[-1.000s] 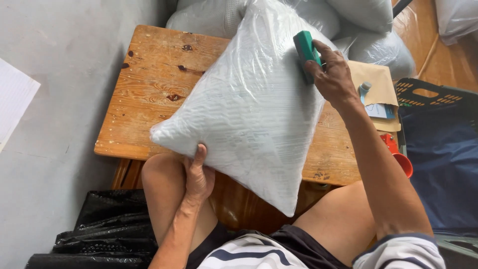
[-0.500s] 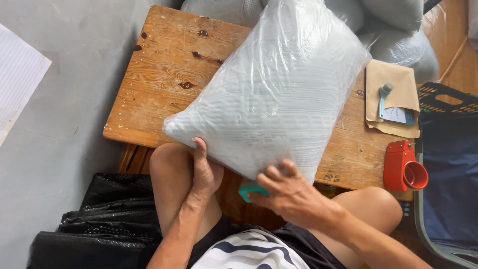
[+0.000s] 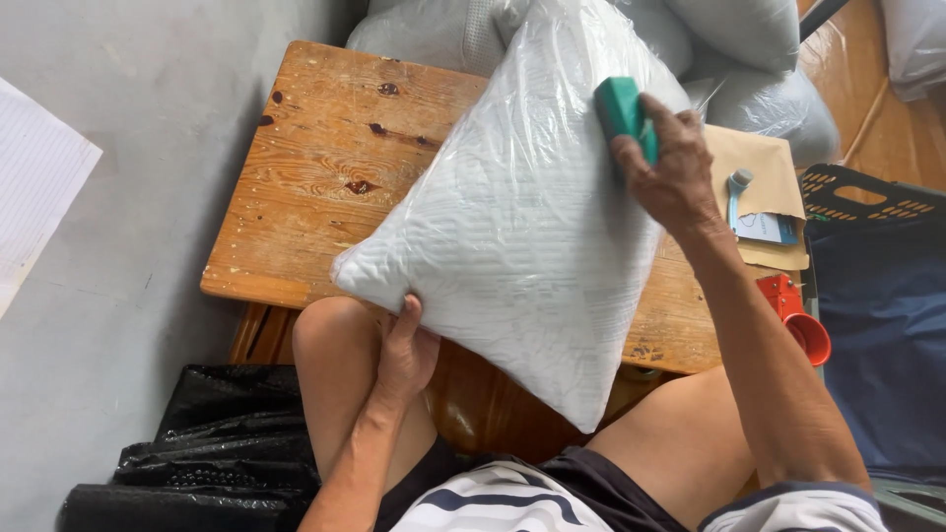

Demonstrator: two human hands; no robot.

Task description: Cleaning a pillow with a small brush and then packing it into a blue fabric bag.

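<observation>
Worn, knotty wood makes up the surface (image 3: 325,187), a small table standing on grey floor, and most of its right half is hidden under a white pillow sealed in clear plastic (image 3: 522,236). More bagged pillows (image 3: 729,39) crowd the 12 o'clock edge, cut off by the frame. At 3 o'clock a brown paper envelope (image 3: 764,158) lies partly behind the right forearm, with a small blue-and-white object on it too small to make out. A red tape dispenser (image 3: 800,320) shows only in part past the forearm at 4 o'clock, beside a dark plastic crate (image 3: 867,202) that runs out of view. Black plastic sheeting (image 3: 207,443) is bunched on the floor at 7 o'clock, and a white sheet of paper (image 3: 34,187) is clipped by the left border.

The pillow stands tilted on one corner, its low point hanging over the near edge of the surface between the person's bare knees.

The left hand (image 3: 404,350) reaches up from the lap and grips the pillow's lower left edge; the thumb lies on top, and the other fingers are out of sight underneath. The right hand (image 3: 665,167), arm stretched out toward 1 o'clock, has its fingers curled tight around a green block-shaped tool (image 3: 621,108), pressing it flat against the plastic near the pillow's upper right side. What kind of tool it is cannot be told.
</observation>
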